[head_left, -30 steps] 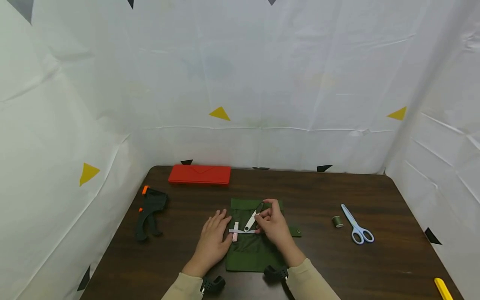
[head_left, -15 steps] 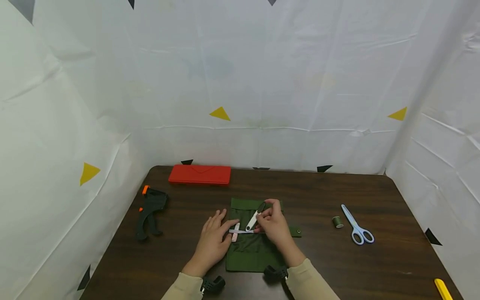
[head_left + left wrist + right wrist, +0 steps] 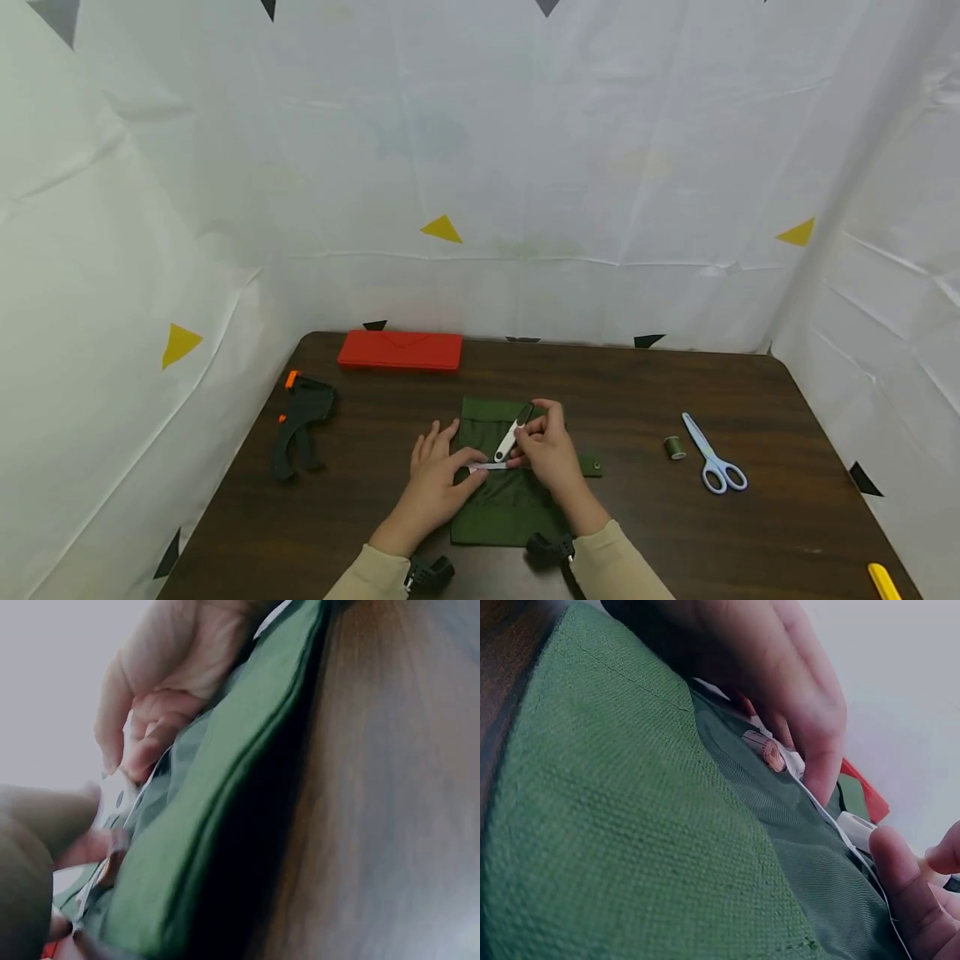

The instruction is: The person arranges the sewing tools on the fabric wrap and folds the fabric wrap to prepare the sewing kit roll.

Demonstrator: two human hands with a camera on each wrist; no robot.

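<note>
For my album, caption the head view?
Over green cloth, right hand holds black-and-white tool; left hand at white strap.

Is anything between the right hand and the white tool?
Nothing visible: the right hand holds the white tool directly. The left hand is at the white strap nearby, not in between.

Right hand [image 3: 176,664] over green cloth [image 3: 221,761]
</note>
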